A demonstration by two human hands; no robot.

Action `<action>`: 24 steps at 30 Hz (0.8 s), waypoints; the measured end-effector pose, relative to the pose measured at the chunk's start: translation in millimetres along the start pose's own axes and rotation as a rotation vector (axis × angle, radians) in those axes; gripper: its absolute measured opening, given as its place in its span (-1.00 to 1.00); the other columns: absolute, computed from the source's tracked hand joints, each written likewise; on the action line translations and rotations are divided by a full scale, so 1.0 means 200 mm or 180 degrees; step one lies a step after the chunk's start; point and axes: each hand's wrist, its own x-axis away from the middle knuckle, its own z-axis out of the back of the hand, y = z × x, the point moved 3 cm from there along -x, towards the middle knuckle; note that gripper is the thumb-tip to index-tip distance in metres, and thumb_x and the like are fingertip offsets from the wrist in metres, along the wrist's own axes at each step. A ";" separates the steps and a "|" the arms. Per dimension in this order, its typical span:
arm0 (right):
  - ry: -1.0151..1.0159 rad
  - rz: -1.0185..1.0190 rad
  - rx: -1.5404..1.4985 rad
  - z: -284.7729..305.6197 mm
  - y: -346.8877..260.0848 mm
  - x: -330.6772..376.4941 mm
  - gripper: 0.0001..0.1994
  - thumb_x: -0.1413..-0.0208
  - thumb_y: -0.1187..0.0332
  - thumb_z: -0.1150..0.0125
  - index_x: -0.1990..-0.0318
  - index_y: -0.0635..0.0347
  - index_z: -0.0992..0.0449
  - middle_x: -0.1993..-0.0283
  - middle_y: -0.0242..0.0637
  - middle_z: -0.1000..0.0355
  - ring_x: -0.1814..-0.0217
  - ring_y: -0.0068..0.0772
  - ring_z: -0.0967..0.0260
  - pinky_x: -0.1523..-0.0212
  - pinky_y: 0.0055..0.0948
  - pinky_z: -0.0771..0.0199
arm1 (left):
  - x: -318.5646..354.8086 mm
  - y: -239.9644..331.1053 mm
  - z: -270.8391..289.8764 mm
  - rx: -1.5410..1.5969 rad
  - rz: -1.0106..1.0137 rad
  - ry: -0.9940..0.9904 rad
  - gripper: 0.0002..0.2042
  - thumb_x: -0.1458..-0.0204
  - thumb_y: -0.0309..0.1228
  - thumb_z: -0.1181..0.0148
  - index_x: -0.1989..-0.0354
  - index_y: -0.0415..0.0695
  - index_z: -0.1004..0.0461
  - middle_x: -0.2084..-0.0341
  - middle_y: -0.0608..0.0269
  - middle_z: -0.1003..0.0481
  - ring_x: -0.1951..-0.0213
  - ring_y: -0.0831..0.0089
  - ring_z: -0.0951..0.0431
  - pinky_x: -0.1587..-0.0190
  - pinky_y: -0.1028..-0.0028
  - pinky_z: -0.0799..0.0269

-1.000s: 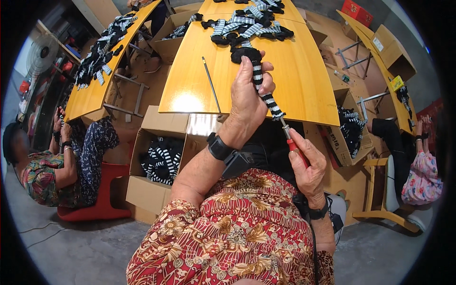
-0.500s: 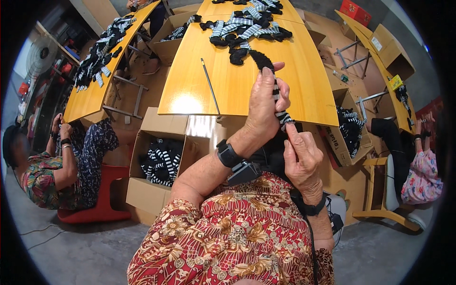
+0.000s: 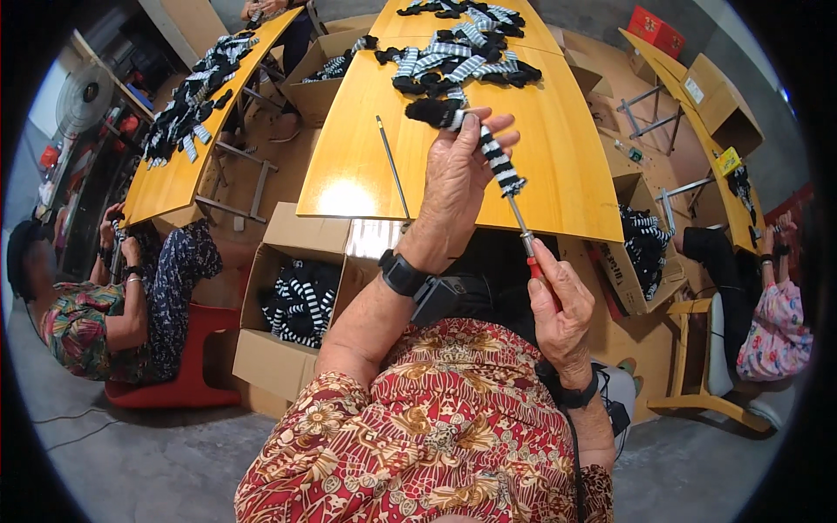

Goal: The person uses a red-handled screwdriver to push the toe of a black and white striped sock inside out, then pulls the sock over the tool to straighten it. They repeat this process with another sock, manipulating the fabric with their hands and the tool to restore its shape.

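While the black-and-white striped knitted fabric tube (image 3: 490, 148) is being held up above the near edge of the yellow wooden worktop (image 3: 558, 187), it is sitting threaded over a thin metal rod with a red handle (image 3: 529, 248). The left hand (image 3: 458, 179) is closing its fingers around the tube's upper part, with the black end poking out past the fingertips. The right hand (image 3: 558, 305) is gripping the red handle in a closed fist, with the rod pointing up into the tube. Judging by the bare metal showing between tube and handle, this piece is only partly worked. A second thin metal rod (image 3: 392, 166) is lying loose on the worktop, left of the hands. A heap of striped pieces (image 3: 462, 52) is waiting at the far end, so much appears left. An open cardboard box of striped pieces (image 3: 301, 301) is standing below left. Another seated person (image 3: 96, 305) is working at the left.
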 end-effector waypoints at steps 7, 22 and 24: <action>0.0043 -0.0153 -0.0142 0.05 0.05 0.00 -0.60 -0.03 0.58 -0.08 -0.09 0.29 -0.45 0.36 -0.22 -0.42 0.42 -0.47 -0.29 0.37 -0.50 -0.33 | 0.09 -0.01 0.04 -0.1131 0.0800 -0.0750 -0.61 -0.24 -0.15 0.02 0.01 -0.26 -0.36 0.23 0.00 -0.55 0.24 0.31 -0.61 0.18 0.44 -0.54; 0.0553 -0.1135 -0.0617 0.01 0.09 0.06 -0.64 -0.18 0.48 -0.04 -0.15 0.31 -0.39 -0.06 -0.11 -0.44 -0.06 -0.36 -0.40 -0.06 -0.45 -0.36 | 0.22 -0.14 -0.03 -0.2781 0.0272 -0.1203 -0.76 -0.26 -0.35 0.06 0.11 -0.26 -0.43 0.47 0.31 -0.53 0.48 0.59 -0.55 0.39 0.60 -0.48; 0.0596 -0.1226 -0.0653 0.01 0.11 0.06 -0.64 -0.18 0.48 -0.04 -0.15 0.31 -0.39 -0.05 -0.11 -0.45 -0.05 -0.35 -0.41 -0.06 -0.45 -0.36 | 0.25 -0.17 -0.03 -0.2791 0.0375 -0.1268 -0.77 -0.26 -0.36 0.06 0.12 -0.27 -0.43 0.49 0.30 -0.53 0.48 0.58 -0.55 0.39 0.58 -0.49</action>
